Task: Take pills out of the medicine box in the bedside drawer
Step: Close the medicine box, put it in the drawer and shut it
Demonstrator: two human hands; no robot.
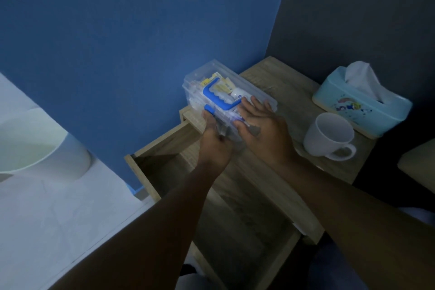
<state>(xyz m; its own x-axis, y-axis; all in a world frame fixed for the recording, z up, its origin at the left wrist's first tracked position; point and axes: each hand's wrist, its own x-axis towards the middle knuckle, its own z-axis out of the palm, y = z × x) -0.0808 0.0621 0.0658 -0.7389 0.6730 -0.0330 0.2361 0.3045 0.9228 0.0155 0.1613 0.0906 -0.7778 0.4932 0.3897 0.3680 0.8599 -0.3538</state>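
Fingers of both hands are on the medicine box (226, 92): my left hand (215, 139) curls around its near-left end by the blue latch (209, 109); my right hand (260, 122) lies flat over the near-right part of the lid with its fingers (256, 102) spread, pressing rather than clenched. The clear box sits on the far-left corner of the worktop (289, 92), partly over the edge above the open drawer (164, 148), against the blue wall; so it is already out of the drawer, which I judge to be the first part done. Its lid looks closed, with the blue handle (219, 94) lying across it; packets and a small white bottle show through the plastic, but no pills are out yet. Left to do, as I read it: undo the latch, lift the lid, pick out the pills. Well to the right stand a white mug (329, 135) and, beyond it, a pale blue tissue box (360, 103); neither crowds the box. The drawer gapes just beneath my wrists, and the dim light makes small parts hard to read.
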